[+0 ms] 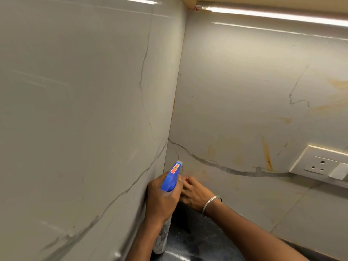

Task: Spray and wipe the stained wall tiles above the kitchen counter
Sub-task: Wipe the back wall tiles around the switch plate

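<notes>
One head-worn wide-angle view looks forward and down from close range into the inner corner where the left wall tiles [75, 110] meet the back wall tiles [244, 91], with the dark bench [188, 236] at the lower edge

Home kitchen: tiled backsplash [244, 81], dark counter [190, 240], socket [320, 162].

Glossy marble-look wall tiles [244, 91], a blue plastic spray head [172, 178], a polished dark counter [190, 242].
</notes>
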